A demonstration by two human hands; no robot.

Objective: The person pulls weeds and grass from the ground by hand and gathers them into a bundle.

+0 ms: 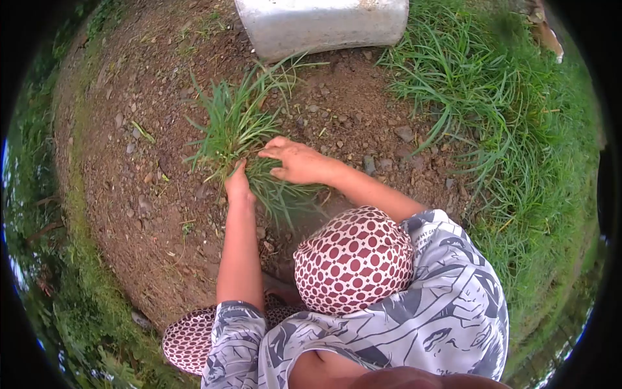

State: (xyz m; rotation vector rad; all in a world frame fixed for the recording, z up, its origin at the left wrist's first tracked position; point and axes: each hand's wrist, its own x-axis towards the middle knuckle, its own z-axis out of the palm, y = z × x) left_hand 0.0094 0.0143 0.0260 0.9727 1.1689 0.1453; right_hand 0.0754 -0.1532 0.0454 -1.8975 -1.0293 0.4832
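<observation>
A clump of green grass (233, 123) grows from the brown soil ahead of my knees. My left hand (238, 181) is at the base of the clump, thumb raised against the blades, its other fingers hidden in the grass. Just right of it, my right hand (295, 161) reaches over the clump from the right, with the fingers apart and the fingertips among the blades. Some blades spread below and between both hands. Whether either hand grips any stems cannot be made out.
A dented silver metal container (324, 29) lies at the top. Thick grass (512, 129) covers the right side. Pebbly soil (142, 214) stretches left of the clump. My patterned knee (355, 262) is close below my right forearm.
</observation>
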